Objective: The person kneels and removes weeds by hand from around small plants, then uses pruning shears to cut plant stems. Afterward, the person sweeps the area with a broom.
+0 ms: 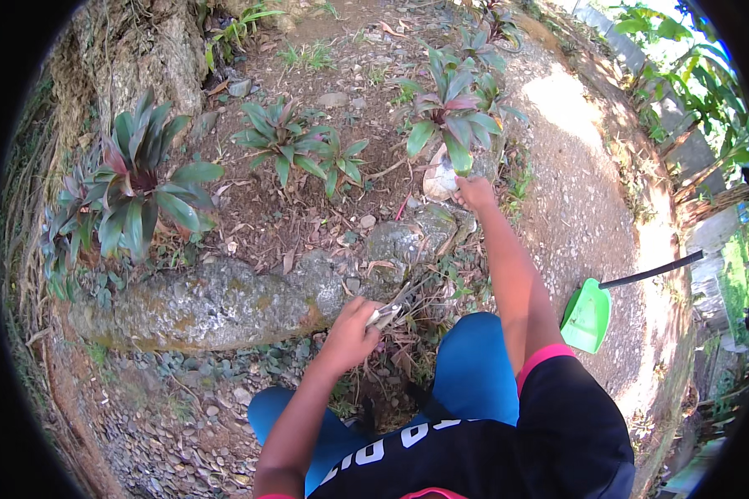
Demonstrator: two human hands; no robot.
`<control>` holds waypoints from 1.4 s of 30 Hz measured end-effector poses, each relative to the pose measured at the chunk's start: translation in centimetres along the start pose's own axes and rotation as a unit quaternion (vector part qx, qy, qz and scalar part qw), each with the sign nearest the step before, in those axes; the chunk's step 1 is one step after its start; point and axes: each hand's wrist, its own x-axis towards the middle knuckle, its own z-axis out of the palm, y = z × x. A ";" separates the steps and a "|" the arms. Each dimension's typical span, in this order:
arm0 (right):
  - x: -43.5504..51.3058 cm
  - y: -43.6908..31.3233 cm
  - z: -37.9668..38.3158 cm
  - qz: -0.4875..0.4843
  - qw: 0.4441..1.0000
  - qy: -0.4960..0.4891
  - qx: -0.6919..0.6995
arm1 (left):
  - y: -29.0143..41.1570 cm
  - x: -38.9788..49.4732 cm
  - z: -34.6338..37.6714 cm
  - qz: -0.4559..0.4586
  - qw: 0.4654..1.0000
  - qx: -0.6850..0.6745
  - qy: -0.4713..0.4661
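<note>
My left hand is closed around the light handles of a pair of pruning shears, whose blades point up and right over dry twigs. My right hand reaches forward to a leafy plant with green and purple leaves. Its fingers are at the lower tip of one broad green leaf, beside a pale stone; whether they pinch the leaf or only touch it I cannot tell.
A long mossy rock border runs in front of the soil bed. More purple-green plants grow at the left and in the middle. On the gravel path at the right lies a green dustpan with a black handle. A tree trunk stands upper left.
</note>
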 end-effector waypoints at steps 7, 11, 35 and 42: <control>-1.2 2.9 -1.9 -0.154 0.959 0.222 0.088 | -1.2 1.7 -1.0 0.065 0.992 0.036 0.102; -4.2 9.5 -4.3 -0.143 0.919 0.331 0.160 | -1.9 4.2 -0.9 0.059 0.986 0.105 0.113; 2.3 0.0 -3.3 -0.279 0.935 0.210 -0.064 | -5.1 8.2 0.6 -0.009 0.953 0.292 0.078; 11.1 -3.0 1.1 -0.199 0.944 0.075 -0.253 | -4.9 8.3 0.4 -0.004 0.952 0.298 0.074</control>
